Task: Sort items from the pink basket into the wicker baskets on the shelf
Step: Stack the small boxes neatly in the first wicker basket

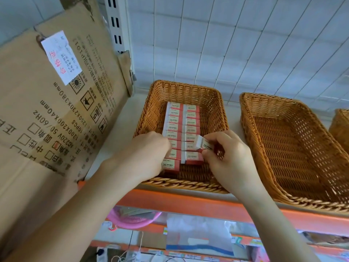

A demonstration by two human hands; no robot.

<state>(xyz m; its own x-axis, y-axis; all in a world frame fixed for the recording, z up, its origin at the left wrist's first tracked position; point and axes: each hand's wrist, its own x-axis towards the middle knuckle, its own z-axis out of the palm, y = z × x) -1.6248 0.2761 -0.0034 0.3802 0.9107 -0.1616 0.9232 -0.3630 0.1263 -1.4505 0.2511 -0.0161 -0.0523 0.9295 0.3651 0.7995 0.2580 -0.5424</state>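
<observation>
Pinching a "2B" eraser (204, 145) over the wicker basket (214, 104), right hand (230, 159) grip; left hand (149, 156) grip unclear.

Orange-edged shelf (188, 202) carries a cardboard box (47, 110) at left — then three wicker baskets (181, 183).

Bare forearms reach forward side by side: left hand (151, 154) knuckles-up, fingertips hidden; right hand (230, 159) pinches a small eraser (204, 145).

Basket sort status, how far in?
Done: two rows of erasers packed in the left wicker basket. In hand: right hand pinches one more eraser; left hand touches the rows. Left: next basket bare; pink basket lower down, contents unclear.
</observation>
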